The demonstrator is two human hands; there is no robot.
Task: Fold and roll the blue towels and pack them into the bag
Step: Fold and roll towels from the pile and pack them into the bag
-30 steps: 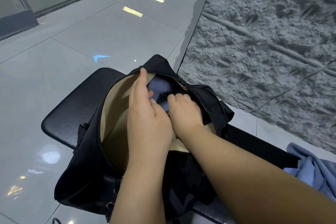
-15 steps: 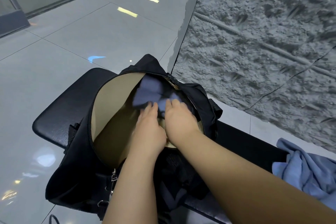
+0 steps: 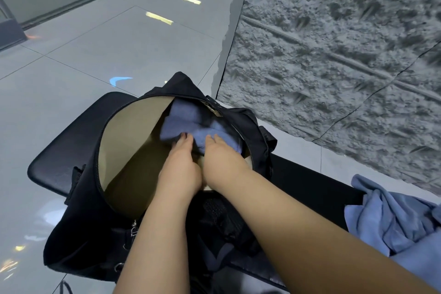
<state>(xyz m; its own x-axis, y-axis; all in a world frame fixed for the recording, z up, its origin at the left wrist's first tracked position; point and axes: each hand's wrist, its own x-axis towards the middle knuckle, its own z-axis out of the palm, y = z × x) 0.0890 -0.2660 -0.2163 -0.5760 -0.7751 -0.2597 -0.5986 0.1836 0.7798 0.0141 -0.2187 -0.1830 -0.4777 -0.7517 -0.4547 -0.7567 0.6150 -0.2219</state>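
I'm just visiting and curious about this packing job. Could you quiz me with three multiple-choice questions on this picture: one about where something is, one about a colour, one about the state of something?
1. Where does the loose towel that is not yet packed lie?
A. On the bench to the person's right
B. On the tiled floor to the left
C. Hung on the wall

2. What colour is the bag on the inside?
A. Red
B. Tan
C. White

3. What state is the bag's main opening in?
A. Zipped fully shut
B. Unzipped and wide open
C. Covered by a buckled flap

Answers:
1. A: the crumpled blue cloth sits on the black bench at the right edge of the view.
2. B: the lining seen through the opening is tan, while the outside is black.
3. B: the left hand and right hand reach through the open mouth to the packed towels.
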